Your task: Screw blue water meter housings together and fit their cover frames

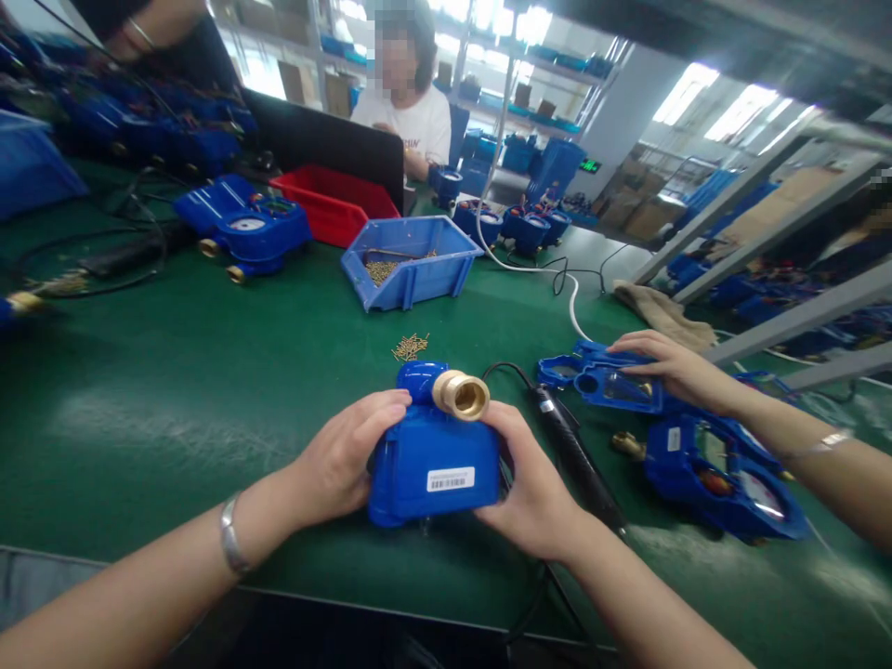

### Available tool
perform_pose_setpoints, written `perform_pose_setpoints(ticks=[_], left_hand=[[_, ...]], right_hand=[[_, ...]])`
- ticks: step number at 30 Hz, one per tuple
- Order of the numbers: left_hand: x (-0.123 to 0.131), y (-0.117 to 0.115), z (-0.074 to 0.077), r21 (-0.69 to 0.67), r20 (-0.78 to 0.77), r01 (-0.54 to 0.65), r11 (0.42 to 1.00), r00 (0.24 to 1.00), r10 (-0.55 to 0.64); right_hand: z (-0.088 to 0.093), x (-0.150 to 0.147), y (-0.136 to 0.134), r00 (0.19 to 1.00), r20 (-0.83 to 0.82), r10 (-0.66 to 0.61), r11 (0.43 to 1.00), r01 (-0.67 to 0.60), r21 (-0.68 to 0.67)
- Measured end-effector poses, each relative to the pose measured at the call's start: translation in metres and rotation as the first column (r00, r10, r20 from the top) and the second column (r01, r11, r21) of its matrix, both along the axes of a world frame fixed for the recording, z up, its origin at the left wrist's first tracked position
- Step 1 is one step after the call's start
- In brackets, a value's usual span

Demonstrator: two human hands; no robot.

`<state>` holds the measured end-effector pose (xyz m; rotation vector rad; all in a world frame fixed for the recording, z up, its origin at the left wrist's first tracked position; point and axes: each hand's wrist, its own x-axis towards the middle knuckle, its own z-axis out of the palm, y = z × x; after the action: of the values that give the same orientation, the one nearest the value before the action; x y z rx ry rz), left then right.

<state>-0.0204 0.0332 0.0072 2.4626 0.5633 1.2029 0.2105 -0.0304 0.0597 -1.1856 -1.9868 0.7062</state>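
Observation:
Between my two hands is a blue water meter (411, 474) with a brass threaded pipe end (464, 397) facing me and a white barcode label (451, 479) on its side. My left hand (341, 455) grips its left side, fingers closed around the edge. My right hand (533, 483) holds the right side, thumb low and fingers near the brass end. Just beyond the meter lies a small pile of brass screws (411, 347). To the right of my right hand rests a black electric screwdriver (575, 455) with its cable.
A co-worker's hand (648, 362) touches a blue cover (620, 388) at right, above an opened meter (721, 474). Behind the screws stand a blue bin (432, 283) holding screws and a red bin (334, 200). Another blue meter (257, 232) sits left. A person (408, 111) sits opposite.

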Motion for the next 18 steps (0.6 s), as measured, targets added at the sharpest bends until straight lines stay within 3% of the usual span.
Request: perform_pose_setpoints(ticks=[3, 5, 7, 8, 9, 10, 11, 13, 14, 15, 16, 18], left_hand=[[-0.005, 0.004, -0.023, 0.127, 0.002, 0.024, 0.992, 1.000, -0.025], [-0.008, 0.002, -0.031, 0.119, -0.024, 0.014, 0.993, 1.000, -0.012], [-0.009, -0.005, -0.033, -0.048, -0.044, -0.041, 0.998, 0.998, 0.039], [-0.009, -0.009, -0.031, -0.218, -0.037, -0.089, 0.972, 0.996, 0.083], [-0.008, -0.014, -0.029, -0.443, -0.016, -0.135, 0.886, 0.990, 0.143], [-0.007, -0.018, -0.024, -0.690, 0.013, -0.145, 0.709, 0.977, 0.213], [-0.005, -0.022, -0.019, -0.882, 0.036, -0.098, 0.461, 0.961, 0.273], [-0.002, -0.028, -0.005, -0.996, 0.076, 0.086, -0.018, 0.945, 0.317], [0.000, -0.030, 0.001, -0.967, 0.109, 0.171, -0.188, 0.948, 0.300], [0.002, -0.031, 0.007, -0.918, 0.157, 0.243, -0.313, 0.948, 0.276], [0.004, -0.032, 0.012, -0.867, 0.208, 0.301, -0.396, 0.943, 0.261], [0.006, -0.034, 0.019, -0.775, 0.273, 0.383, -0.502, 0.921, 0.279]], right_hand=[[-0.023, -0.007, -0.005, 1.000, 0.009, 0.005, 0.993, -0.006, 0.122], [-0.033, -0.009, -0.008, 1.000, 0.013, -0.002, 0.989, 0.000, 0.150], [-0.039, -0.010, -0.011, 1.000, 0.022, -0.006, 0.987, 0.003, 0.162], [-0.041, -0.010, -0.013, 1.000, 0.027, -0.008, 0.986, 0.004, 0.165], [-0.044, -0.010, -0.015, 0.999, 0.033, -0.008, 0.987, 0.003, 0.163], [-0.046, -0.010, -0.017, 0.999, 0.039, -0.007, 0.986, 0.000, 0.164], [-0.049, -0.009, -0.019, 0.999, 0.045, -0.003, 0.986, -0.004, 0.166], [-0.054, -0.009, -0.023, 0.998, 0.059, 0.010, 0.983, -0.020, 0.180], [-0.056, -0.009, -0.025, 0.998, 0.066, 0.019, 0.981, -0.032, 0.191], [-0.057, -0.009, -0.027, 0.997, 0.072, 0.032, 0.978, -0.046, 0.202], [-0.058, -0.009, -0.028, 0.996, 0.076, 0.043, 0.976, -0.058, 0.211], [-0.059, -0.010, -0.031, 0.995, 0.082, 0.058, 0.970, -0.075, 0.231]])
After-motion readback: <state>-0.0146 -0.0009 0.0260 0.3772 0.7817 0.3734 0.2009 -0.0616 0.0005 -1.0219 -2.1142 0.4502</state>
